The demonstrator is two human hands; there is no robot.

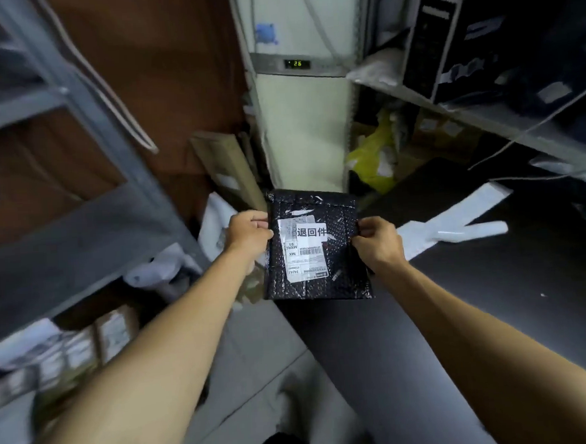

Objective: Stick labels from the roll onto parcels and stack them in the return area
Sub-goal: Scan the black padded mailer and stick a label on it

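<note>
A black bubble-mailer parcel (339,274) is held in mid-air in front of me, flat side up. It carries a white shipping label and, stuck over that, a white label with bold black characters (311,232). My left hand (247,233) pinches the parcel's left edge near the top. Gripping the right edge at about the same height is my right hand (380,238). The label roll is not in view.
A grey metal shelf (79,228) with boxes and white bags stands at left. A dark table (528,276) at right holds a white plastic bag (456,225). Behind the parcel stand a white appliance (305,132), a cardboard box (228,167) and a yellow bag (370,158).
</note>
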